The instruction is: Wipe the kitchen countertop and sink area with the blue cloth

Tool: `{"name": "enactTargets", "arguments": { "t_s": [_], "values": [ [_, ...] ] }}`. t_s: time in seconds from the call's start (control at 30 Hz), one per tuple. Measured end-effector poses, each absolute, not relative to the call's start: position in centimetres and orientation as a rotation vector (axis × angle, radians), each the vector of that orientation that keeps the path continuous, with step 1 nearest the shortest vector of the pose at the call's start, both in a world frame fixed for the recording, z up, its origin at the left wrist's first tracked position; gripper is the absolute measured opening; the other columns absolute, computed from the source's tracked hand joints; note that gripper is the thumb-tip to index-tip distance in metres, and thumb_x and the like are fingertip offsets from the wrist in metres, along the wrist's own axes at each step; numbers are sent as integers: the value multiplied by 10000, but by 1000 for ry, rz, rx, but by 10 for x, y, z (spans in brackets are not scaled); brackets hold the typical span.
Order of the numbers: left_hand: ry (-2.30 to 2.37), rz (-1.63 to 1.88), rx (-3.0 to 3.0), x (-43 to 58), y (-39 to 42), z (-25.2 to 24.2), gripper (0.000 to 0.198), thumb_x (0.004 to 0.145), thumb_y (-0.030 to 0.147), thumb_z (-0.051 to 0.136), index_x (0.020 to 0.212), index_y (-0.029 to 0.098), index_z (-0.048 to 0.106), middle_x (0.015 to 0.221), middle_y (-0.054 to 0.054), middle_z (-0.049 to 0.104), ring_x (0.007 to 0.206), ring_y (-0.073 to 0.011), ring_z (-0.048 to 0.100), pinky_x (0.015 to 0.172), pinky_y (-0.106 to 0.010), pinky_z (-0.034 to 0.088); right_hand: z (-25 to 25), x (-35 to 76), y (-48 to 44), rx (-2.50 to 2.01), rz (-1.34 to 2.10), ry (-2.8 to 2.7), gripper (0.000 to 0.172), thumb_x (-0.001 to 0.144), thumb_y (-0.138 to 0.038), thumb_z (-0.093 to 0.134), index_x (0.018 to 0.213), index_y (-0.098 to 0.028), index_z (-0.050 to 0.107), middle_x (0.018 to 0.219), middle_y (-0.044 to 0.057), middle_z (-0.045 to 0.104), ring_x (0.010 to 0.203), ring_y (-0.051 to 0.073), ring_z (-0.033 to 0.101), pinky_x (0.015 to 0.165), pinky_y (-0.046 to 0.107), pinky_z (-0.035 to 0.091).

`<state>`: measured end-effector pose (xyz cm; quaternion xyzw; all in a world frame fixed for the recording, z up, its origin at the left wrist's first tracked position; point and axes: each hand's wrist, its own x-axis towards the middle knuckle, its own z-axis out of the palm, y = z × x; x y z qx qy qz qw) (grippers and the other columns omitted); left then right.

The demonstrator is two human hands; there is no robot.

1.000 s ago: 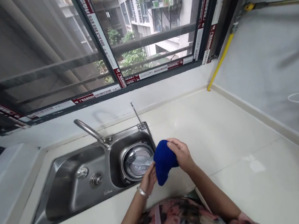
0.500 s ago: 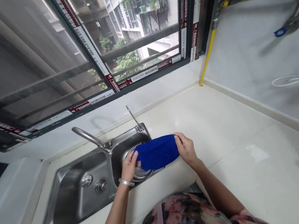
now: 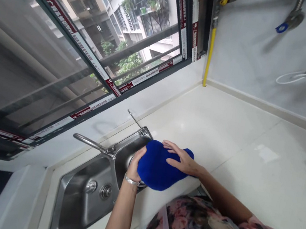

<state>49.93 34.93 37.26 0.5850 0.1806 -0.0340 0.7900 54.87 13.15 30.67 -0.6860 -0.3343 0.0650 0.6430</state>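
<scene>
A bright blue cloth hangs over the smaller sink bowl and the counter's front edge. My left hand, a silver bracelet at its wrist, grips the cloth's left side, with part of its fingers hidden behind the fabric. Lying across the top of the cloth is my right hand, its fingers stretched out and apart. A corner of the cloth sticks out beyond that hand. Most of the round metal basket in the small bowl is covered by the cloth and my left hand.
The larger steel sink bowl has a drain and lies at the left. A curved faucet rises behind the bowls, beside a thin metal spout. White counter stretches right. A yellow pipe stands in the corner near the window.
My right hand has let go of the cloth's far end and moved left onto its top, fingers spread. The cloth is now bunched wider and lower, covering more of the basket.
</scene>
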Motion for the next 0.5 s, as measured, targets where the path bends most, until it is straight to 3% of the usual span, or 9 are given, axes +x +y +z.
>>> {"name": "enactTargets", "arguments": {
  "t_s": [0.07,0.13,0.23,0.33,0.5],
  "values": [
    [356,-176,1261,496,343,376,461,718,393,858,1106,152,792,1097,-79,807,1075,-268,740,1024,-375,560,314,546,139,-1488,199,-846,756,914,-478,668,1569,-193,423,1492,139,584,1327,254,592,1123,418,488],
    [335,-214,1260,491,342,377,470,701,378,857,1109,155,793,1072,-74,811,1094,-280,735,1046,-387,548,313,548,143,-1502,281,-903,664,885,-498,699,1454,-185,562,1348,115,683,1207,259,650,1082,407,507],
    [377,-157,1160,479,354,375,479,698,394,814,1117,160,792,1069,-79,810,1127,-319,726,1074,-457,537,289,552,142,-1595,477,-924,419,859,-492,696,1125,-171,732,1009,53,770,896,222,696,850,334,567],
    [449,-27,1011,456,368,366,487,748,426,728,1159,170,781,1113,-86,805,1188,-344,703,1104,-512,510,244,547,141,-1711,646,-928,289,813,-447,695,909,-177,739,775,18,735,687,185,639,653,283,522],
    [508,77,755,403,375,336,372,745,315,718,1083,182,799,1036,-61,820,1097,-284,747,1135,-456,482,182,529,144,-1850,614,-979,219,849,-380,577,817,-207,706,810,63,741,755,224,691,717,323,556]
  ]
}}
